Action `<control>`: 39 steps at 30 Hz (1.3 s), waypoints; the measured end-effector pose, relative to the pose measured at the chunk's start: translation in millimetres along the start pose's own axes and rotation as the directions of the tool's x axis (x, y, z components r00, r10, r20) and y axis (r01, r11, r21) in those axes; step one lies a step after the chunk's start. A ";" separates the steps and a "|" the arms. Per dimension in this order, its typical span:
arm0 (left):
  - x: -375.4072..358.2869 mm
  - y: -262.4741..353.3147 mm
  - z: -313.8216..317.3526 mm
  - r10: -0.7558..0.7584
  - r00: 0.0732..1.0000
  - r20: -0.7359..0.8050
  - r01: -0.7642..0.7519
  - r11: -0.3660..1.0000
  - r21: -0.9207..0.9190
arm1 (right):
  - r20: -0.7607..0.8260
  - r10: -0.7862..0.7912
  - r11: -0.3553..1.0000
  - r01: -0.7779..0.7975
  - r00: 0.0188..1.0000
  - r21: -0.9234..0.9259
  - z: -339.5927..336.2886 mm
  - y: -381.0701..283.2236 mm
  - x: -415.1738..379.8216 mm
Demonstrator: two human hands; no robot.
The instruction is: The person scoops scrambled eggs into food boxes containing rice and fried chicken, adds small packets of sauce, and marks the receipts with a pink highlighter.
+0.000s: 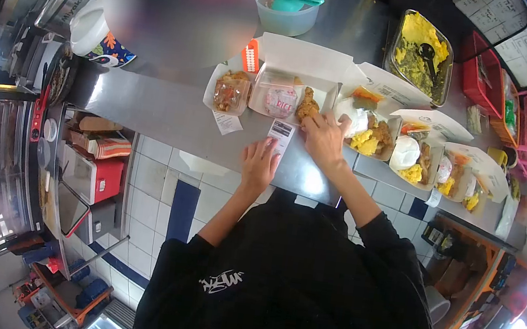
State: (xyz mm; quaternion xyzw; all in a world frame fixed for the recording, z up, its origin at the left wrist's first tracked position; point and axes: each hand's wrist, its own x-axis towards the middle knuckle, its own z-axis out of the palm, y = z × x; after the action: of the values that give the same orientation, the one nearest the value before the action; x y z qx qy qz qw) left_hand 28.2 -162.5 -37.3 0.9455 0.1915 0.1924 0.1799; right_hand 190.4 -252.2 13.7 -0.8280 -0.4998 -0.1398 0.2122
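Observation:
My left hand (260,161) lies with its fingers stretched out over a printed receipt (280,133) on the steel counter. My right hand (325,137) reaches over the front of an open paper box (300,63), fingers spread, fingertips against a piece of fried chicken (308,104). Beside the chicken in that box is a round wrapped pack of rice (279,102). To its left, a smaller box (209,94) holds a clear lidded tub (231,94) of reddish food. Another open box (387,81), with white rice (352,115) and scrambled egg (365,142), adjoins my right hand.
Several more filled boxes (439,121) line the counter (170,112) to the right. Behind them stands a metal tray of scrambled egg (449,76) with a black spoon. A plastic tub (286,18) is at the back, patterned paper cups (103,40) at left.

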 end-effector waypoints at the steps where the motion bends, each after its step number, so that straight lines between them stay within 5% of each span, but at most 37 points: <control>1: 1.4 2.5 3.2 0.009 1.000 -0.017 -0.009 1.000 0.021 | 0.015 0.002 1.000 -0.003 1.000 0.027 -5.7 -1.9 4.3; 6: 22.6 17.2 24.0 -0.152 0.982 -0.117 0.146 0.988 -0.052 | 0.143 0.026 0.996 -0.038 0.989 0.080 -10.6 -10.1 5.7; 10: 12.4 15.3 30.4 -0.303 0.912 -0.277 0.223 0.932 -0.285 | 0.032 0.057 0.995 -0.059 0.998 0.085 -6.6 -8.5 -17.0; 15: -14.2 -13.0 -6.4 -0.539 0.747 -0.389 0.289 0.791 -0.540 | 0.075 -0.192 0.873 0.135 0.979 0.468 -52.1 9.0 -80.8; 17: -8.0 -3.6 -36.2 -0.649 0.681 -0.339 0.299 0.669 -0.680 | 0.119 -0.182 0.830 0.088 0.976 0.550 -54.9 31.1 -131.0; 19: 0.0 4.9 -46.2 -0.651 0.630 -0.423 0.209 0.667 -0.715 | 0.432 -0.017 0.904 -0.171 0.902 0.393 -75.4 59.0 -179.6; 23: 9.9 39.5 -37.1 -0.605 0.628 -0.489 -0.031 0.609 -0.793 | 0.438 0.318 0.806 -0.483 0.841 0.341 -136.2 116.2 -218.4; 26: 21.3 91.5 -11.7 -0.200 0.810 -0.551 -0.147 0.841 -0.521 | 0.305 0.533 0.713 -0.613 0.789 0.339 -182.3 167.9 -232.6; 29: 27.8 172.3 32.5 0.002 0.848 -0.529 -0.280 0.850 -0.447 | -0.128 0.576 0.800 -0.525 0.807 0.290 -239.0 231.1 -235.6; 31: 32.5 236.4 62.7 0.091 0.862 -0.499 -0.367 0.790 -0.492 | -0.430 0.465 0.882 -0.449 0.774 0.145 -289.7 280.2 -228.6; 33: 37.8 290.8 88.6 0.229 0.869 -0.438 -0.458 0.708 -0.538 | -0.606 0.508 0.843 -0.497 0.612 0.205 -331.6 347.7 -233.6; 35: 47.0 341.5 113.1 0.407 0.846 -0.344 -0.531 0.593 -0.605 | -0.612 0.355 0.879 -0.476 0.707 -0.039 -378.7 411.1 -218.7; 37: 59.7 390.0 126.2 0.579 0.799 -0.163 -0.496 0.480 -0.724 | -0.374 0.542 0.839 -0.513 0.753 0.183 -401.1 475.2 -212.7; 39: 60.9 434.1 145.0 0.677 0.733 0.064 -0.369 0.474 -0.799 | -0.115 0.540 0.832 -0.508 0.834 0.223 -404.1 531.0 -191.6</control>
State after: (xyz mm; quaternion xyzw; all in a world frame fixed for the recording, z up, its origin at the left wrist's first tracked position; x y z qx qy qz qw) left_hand 270.0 -549.0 35.4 0.8148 -0.2473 0.1158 0.5114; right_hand 565.2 -815.8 168.2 -0.8950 -0.2431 -0.1007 0.3603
